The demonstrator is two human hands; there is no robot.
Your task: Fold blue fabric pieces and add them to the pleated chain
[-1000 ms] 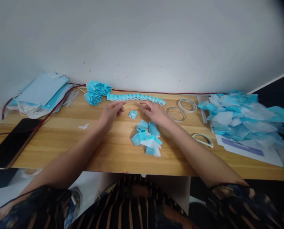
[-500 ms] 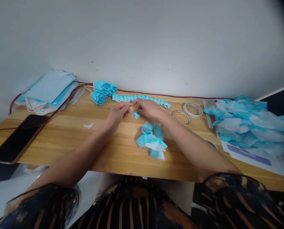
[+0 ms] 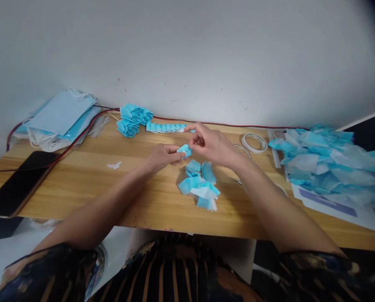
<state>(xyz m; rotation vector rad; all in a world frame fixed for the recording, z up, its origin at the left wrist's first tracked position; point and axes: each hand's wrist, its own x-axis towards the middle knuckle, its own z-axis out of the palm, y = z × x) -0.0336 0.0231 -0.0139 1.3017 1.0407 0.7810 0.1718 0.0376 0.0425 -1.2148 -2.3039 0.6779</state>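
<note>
My left hand pinches a small folded piece of light-blue fabric between thumb and fingers, just above the table. At the piece's right edge, my right hand closes its thumb and a finger on it. My right index finger is stretched out to the left, with a small white bit at its tip that looks like tape. Loose blue and white cut pieces lie below the hands. Behind them runs a row of folded blue pieces, partly hidden by my right hand.
Blue folded flowers lie at the back left, near stacked face masks. A phone and white scraps are on the left. Tape rolls and a large fabric pile lie right. A red-black cable crosses the table.
The small folded piece has been picked up from the table into my left hand. My hands have moved apart from each other's fingertips, and the right index finger now sticks out with the white bit.
</note>
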